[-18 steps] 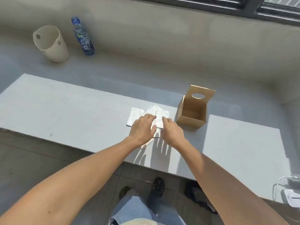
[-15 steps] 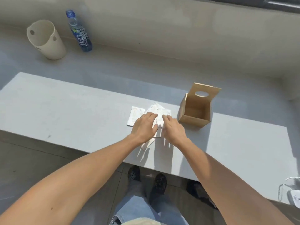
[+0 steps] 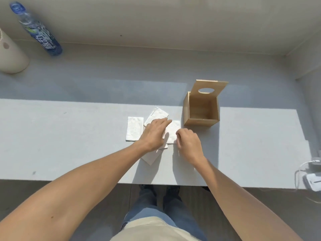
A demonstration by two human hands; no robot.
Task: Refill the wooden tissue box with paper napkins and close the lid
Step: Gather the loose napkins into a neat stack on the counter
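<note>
An empty wooden tissue box (image 3: pixel 199 121) stands on the grey ledge (image 3: pixel 69 136), its lid (image 3: pixel 219 85) with a round hole tilted up and back. Several white paper napkins lie loose just left of the box: one flat at the left (image 3: pixel 134 128), one angled behind (image 3: pixel 157 113), one in the middle (image 3: pixel 172 132), one nearer me (image 3: pixel 151 157). My left hand (image 3: pixel 154 134) rests flat across the pile, fingers pointing right. My right hand (image 3: pixel 189 141) is curled, its fingertips gripping the middle napkin's right edge. Both hands are left of the box and do not touch it.
A blue-labelled water bottle (image 3: pixel 40 34) and a cream bin (image 3: pixel 10 56) stand on the far left of the rear sill. A white charger with cable (image 3: pixel 312 180) lies at the ledge's right end. The ledge's front edge runs below my forearms.
The view has tipped down and closer. My right hand went from flat on the napkins to curled at the middle napkin's edge. My left hand stays on the pile.
</note>
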